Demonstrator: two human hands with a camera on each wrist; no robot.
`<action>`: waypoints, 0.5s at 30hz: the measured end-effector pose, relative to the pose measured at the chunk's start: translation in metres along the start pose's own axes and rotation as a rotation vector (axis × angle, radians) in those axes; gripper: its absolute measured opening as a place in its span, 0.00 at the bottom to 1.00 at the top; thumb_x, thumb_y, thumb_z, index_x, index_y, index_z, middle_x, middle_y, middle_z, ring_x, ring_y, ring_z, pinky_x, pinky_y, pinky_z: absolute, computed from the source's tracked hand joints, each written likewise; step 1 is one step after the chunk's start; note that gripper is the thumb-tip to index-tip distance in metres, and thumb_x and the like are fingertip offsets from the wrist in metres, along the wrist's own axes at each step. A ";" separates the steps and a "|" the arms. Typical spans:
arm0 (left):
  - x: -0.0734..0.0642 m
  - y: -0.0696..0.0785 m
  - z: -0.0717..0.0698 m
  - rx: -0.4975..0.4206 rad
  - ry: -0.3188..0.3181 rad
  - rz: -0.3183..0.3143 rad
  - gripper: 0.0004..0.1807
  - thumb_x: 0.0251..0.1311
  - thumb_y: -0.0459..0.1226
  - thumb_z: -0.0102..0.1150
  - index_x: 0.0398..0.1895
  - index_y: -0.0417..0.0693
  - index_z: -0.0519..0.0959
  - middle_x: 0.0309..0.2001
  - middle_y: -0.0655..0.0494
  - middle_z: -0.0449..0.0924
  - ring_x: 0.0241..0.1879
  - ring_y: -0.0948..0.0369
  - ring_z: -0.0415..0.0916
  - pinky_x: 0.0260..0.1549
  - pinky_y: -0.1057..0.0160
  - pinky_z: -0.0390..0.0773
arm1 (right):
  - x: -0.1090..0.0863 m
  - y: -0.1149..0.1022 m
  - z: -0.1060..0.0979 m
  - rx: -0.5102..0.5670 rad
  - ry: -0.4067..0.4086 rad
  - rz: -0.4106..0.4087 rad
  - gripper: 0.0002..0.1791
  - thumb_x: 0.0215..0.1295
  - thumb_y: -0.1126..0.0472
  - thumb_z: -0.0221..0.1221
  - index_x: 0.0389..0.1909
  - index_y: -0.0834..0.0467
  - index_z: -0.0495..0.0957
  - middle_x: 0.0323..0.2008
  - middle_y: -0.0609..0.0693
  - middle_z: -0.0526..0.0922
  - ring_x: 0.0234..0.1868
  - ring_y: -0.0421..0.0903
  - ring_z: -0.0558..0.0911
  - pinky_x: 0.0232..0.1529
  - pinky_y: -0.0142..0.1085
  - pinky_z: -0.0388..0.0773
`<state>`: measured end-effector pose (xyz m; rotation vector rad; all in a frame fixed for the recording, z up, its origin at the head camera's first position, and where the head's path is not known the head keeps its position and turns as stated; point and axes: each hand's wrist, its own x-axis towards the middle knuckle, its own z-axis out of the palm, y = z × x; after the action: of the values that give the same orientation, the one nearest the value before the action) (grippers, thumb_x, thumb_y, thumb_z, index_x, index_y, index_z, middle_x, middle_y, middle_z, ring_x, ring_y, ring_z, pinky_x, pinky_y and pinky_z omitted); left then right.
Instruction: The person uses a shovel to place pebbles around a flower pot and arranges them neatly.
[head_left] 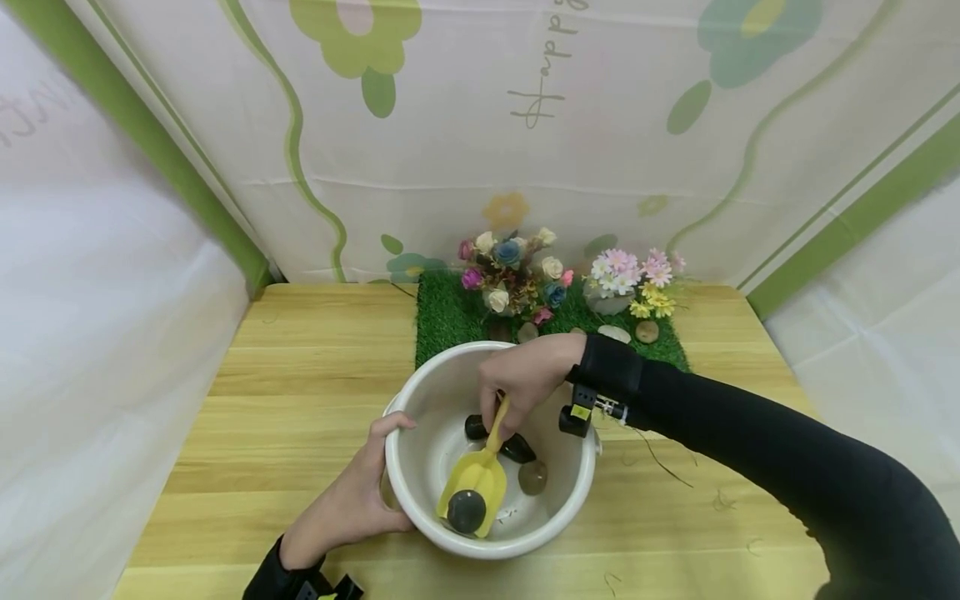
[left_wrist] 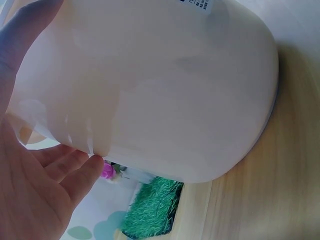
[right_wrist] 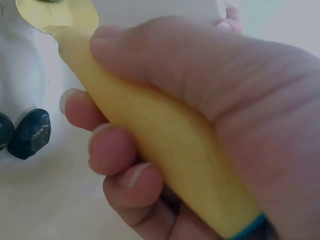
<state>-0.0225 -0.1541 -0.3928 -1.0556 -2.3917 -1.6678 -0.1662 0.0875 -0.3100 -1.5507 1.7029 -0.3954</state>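
A white plastic bowl (head_left: 420,400) stands on the wooden table near its front edge. My left hand (head_left: 352,496) grips the bowl's left wall, thumb over the rim; in the left wrist view the palm (left_wrist: 35,195) lies against the bowl's outside (left_wrist: 165,90). My right hand (head_left: 525,379) reaches in from above and grips the handle of a yellow toy shovel (head_left: 480,475), seen close in the right wrist view (right_wrist: 160,135). A dark round stone (head_left: 467,510) lies on the shovel's blade. Two black stones (head_left: 517,448) and a brown one (head_left: 532,477) lie on the bowl's bottom.
Behind the bowl lies a green grass mat (head_left: 450,312) with two bunches of artificial flowers (head_left: 513,271) (head_left: 633,275) and a few pebbles (head_left: 647,331). Fabric walls close in the table (head_left: 300,375) on three sides. Bare wood shows left and right of the bowl.
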 end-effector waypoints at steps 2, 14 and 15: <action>0.000 0.000 0.000 -0.003 0.000 0.000 0.51 0.28 0.35 0.77 0.57 0.45 0.53 0.69 0.38 0.44 0.58 0.38 0.58 0.43 0.49 0.76 | -0.002 -0.001 -0.002 0.009 0.005 0.003 0.07 0.61 0.55 0.59 0.37 0.48 0.83 0.31 0.35 0.80 0.25 0.36 0.70 0.29 0.29 0.64; 0.000 0.001 0.000 -0.019 0.000 -0.012 0.50 0.29 0.36 0.76 0.56 0.46 0.53 0.69 0.38 0.44 0.60 0.43 0.58 0.42 0.48 0.76 | -0.021 -0.001 -0.008 0.072 0.095 0.035 0.09 0.58 0.54 0.61 0.40 0.46 0.83 0.33 0.34 0.82 0.25 0.37 0.71 0.29 0.31 0.69; 0.000 0.001 0.000 -0.021 0.000 -0.014 0.50 0.29 0.36 0.76 0.56 0.46 0.53 0.69 0.39 0.44 0.61 0.45 0.58 0.41 0.48 0.77 | -0.022 -0.001 -0.008 0.080 0.102 0.032 0.09 0.59 0.54 0.61 0.40 0.46 0.83 0.33 0.34 0.82 0.24 0.37 0.70 0.28 0.31 0.68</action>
<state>-0.0217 -0.1540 -0.3924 -1.0437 -2.3922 -1.7015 -0.1725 0.1062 -0.2964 -1.4652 1.7660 -0.5279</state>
